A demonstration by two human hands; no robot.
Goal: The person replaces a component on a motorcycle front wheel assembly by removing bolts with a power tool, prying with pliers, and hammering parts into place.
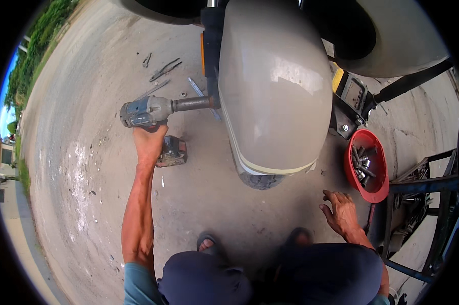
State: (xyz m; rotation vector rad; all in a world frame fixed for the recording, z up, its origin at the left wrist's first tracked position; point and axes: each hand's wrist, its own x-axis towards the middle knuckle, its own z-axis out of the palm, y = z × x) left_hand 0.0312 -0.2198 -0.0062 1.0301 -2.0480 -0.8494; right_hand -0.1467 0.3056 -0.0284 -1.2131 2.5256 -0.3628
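Note:
My left hand [149, 145] grips the handle of a cordless impact wrench [147, 112], its battery pack hanging below beside my wrist. A long socket on the tool points right, and its tip meets the dark upright leg beside the wheel; the fastener there is hidden. In the middle stands a wheel [262, 180] under a large beige fender [272, 96] edged with masking tape. My right hand [341, 211] hangs empty over the ground, fingers loosely bent and apart. Just beyond it is a red hard hat [374, 190], upturned and holding several bolts and sockets.
Pliers [166, 70], a smaller tool [146, 60] and a spanner [204, 96] lie on the dusty concrete beyond the wrench. A dark metal rack [417, 188] with tools stands at the right. A black bar and bracket [349, 104] flank the fender. My sandalled feet are near the wheel.

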